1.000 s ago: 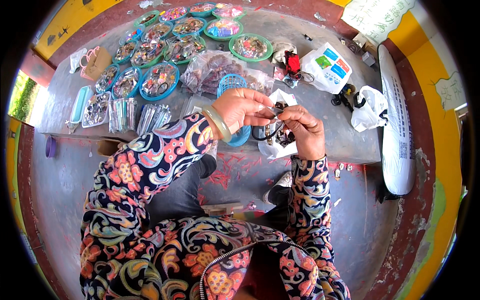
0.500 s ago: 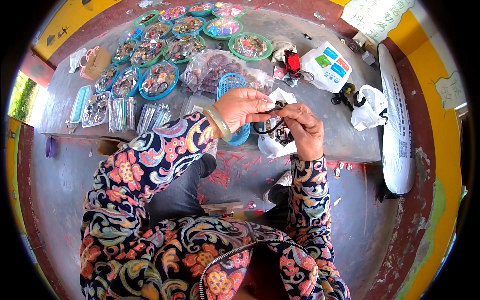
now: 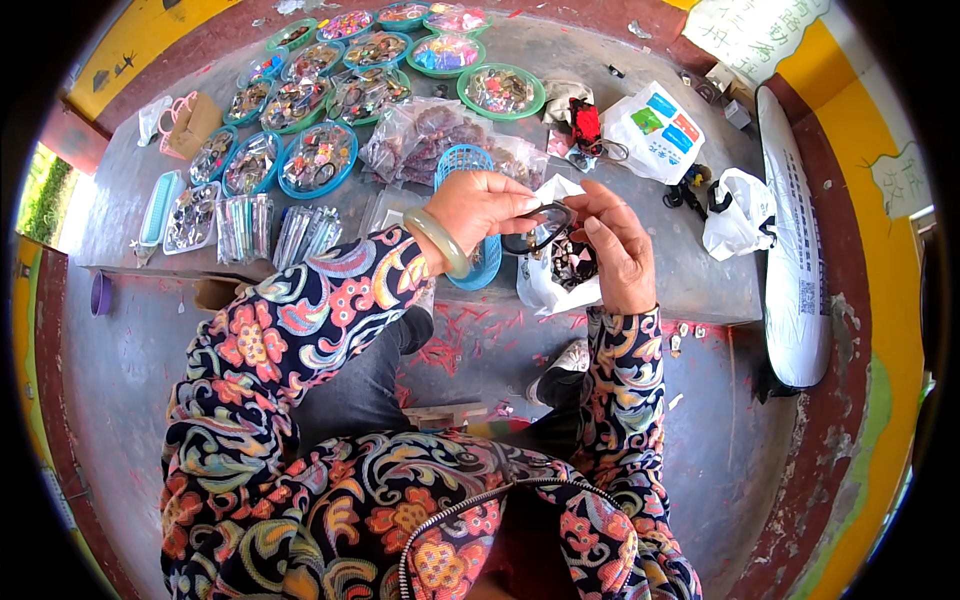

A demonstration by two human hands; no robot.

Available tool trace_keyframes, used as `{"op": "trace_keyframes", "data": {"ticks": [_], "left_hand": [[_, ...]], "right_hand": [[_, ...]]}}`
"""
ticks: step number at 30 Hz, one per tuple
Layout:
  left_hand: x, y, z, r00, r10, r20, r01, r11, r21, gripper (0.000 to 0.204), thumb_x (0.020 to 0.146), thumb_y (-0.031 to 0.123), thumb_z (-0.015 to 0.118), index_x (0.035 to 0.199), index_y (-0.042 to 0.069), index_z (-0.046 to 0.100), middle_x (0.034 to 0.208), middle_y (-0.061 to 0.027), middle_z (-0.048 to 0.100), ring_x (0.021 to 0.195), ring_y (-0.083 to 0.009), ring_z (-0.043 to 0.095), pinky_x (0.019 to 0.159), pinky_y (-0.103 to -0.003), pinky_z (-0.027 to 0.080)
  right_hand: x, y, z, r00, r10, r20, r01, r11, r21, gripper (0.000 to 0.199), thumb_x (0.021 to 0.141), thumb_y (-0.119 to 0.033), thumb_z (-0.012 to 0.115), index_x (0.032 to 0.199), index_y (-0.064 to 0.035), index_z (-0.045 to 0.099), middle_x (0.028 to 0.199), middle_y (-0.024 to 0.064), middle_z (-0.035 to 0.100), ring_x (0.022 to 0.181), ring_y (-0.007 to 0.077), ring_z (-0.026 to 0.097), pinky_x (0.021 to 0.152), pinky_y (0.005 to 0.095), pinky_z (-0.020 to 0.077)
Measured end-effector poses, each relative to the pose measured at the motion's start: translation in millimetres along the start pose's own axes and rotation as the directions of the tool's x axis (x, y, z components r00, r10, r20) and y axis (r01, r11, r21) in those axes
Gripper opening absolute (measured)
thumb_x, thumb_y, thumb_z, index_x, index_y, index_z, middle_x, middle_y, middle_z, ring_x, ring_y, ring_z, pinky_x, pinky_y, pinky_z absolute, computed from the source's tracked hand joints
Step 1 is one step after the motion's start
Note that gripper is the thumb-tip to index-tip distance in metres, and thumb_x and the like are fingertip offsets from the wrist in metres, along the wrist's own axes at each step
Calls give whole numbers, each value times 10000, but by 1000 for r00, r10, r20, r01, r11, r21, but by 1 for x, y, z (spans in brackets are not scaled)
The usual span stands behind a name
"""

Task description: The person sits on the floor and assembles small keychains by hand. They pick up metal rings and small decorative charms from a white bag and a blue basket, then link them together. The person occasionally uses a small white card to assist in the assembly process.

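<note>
Black, likely light, springy loop (image 3: pixel 557 236) pinched at ten o'clock in left grip (image 3: pixel 482 208), best held there, with right grip (image 3: pixel 620 262) parted.

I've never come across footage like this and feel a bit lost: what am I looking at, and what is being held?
There is no robot here, just a person's bare hands. The view comes from a wide fisheye camera worn on the head, looking down, so straight edges curve. The left hand, with a pale bangle on its wrist, pinches a black loop. The right hand is beside it, fingers parted; whether it touches the loop is hard to tell. Below is an open white bag of small items. On the grey platform are also a blue basket and many round trays of small goods.
</note>
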State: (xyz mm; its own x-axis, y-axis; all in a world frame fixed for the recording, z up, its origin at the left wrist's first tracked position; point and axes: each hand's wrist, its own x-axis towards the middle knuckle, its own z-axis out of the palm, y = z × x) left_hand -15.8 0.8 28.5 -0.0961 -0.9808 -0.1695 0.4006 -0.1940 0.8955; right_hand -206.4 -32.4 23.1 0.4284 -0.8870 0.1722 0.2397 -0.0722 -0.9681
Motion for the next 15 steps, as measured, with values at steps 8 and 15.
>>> {"op": "trace_keyframes", "data": {"ticks": [8, 15], "left_hand": [[1, -6, 2, 996, 66, 67, -78, 978, 194, 185, 829, 101, 563, 944, -41, 595, 877, -105, 628, 805, -158, 618, 692, -235, 509], [-2, 0, -1, 994, 1, 111, -28, 970, 243, 244, 859, 182, 526, 941, -38, 590, 862, -96, 630, 812, -158, 623, 518, -219, 480]], "right_hand": [[3, 18, 8, 998, -19, -62, 13, 995, -100, 121, 764, -83, 654, 841, 6, 628, 740, -22, 556, 627, 28, 446, 531, 163, 335], [0, 12, 6, 993, 41, -110, -51, 994, -94, 108, 753, -82, 662, 814, 7, 656, 648, -5, 571, 585, 51, 474, 521, 178, 360]]}}
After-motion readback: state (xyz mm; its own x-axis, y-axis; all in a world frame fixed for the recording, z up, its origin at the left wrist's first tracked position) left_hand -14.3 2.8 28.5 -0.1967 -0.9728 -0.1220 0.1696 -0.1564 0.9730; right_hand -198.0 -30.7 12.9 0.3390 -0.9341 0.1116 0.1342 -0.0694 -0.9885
